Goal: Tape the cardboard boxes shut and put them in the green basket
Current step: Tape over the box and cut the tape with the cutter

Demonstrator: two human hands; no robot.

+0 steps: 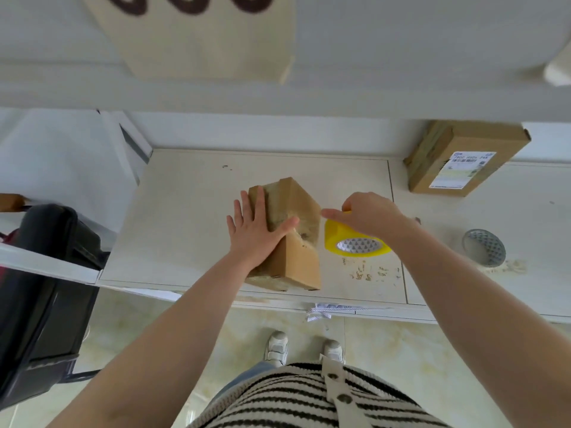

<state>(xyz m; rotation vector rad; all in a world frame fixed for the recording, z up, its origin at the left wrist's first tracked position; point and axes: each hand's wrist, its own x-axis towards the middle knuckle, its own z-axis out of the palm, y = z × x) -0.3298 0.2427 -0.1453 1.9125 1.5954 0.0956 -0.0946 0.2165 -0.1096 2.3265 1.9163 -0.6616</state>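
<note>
A small cardboard box (pixel 296 257) stands in the middle of the pale counter (pixel 185 211), its top covered with clear tape. My left hand (pixel 256 230) lies flat on the box's top and left side, fingers straight and spread. Just right of the box, my right hand (pixel 367 216) grips a yellow roll of tape (pixel 355 244) from above, index finger pointing toward the box. A second cardboard box (pixel 463 159) with a white shipping label sits at the back right of the counter. No green basket is in view.
A round grey drain strainer (pixel 483 247) is set into the counter at the right. A black chair (pixel 46 288) stands at the left, beside the counter's front edge. A beige cloth bag (pixel 200 38) hangs above the back.
</note>
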